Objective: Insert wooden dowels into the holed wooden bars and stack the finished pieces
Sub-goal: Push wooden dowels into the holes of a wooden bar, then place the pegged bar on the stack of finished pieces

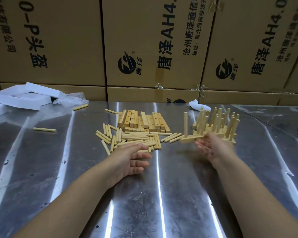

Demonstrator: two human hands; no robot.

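Far side: a wall of stacked cardboard boxes printed in black is seen behind a metal-sheeted worktop.

Far left: white foam pieces and a crumpled clear plastic bag are noted.

Right of centre: a stack of finished pieces is seen, bars crossed and dowels standing up from them at slight tilts.

Centre, far: a pile of holed bars is laid side by side. Just near of it a loose heap of dowels is spread flat.

The left hand is held at the near edge of the heap, its fingers straight and together, nothing gripped.

The right hand is blurred, its fingers spread and fairly straight.

A single bar carrying one upright dowel is seen just left of the thumb. Contact cannot be told.

Strays: one dowel lies left, two more farther back.
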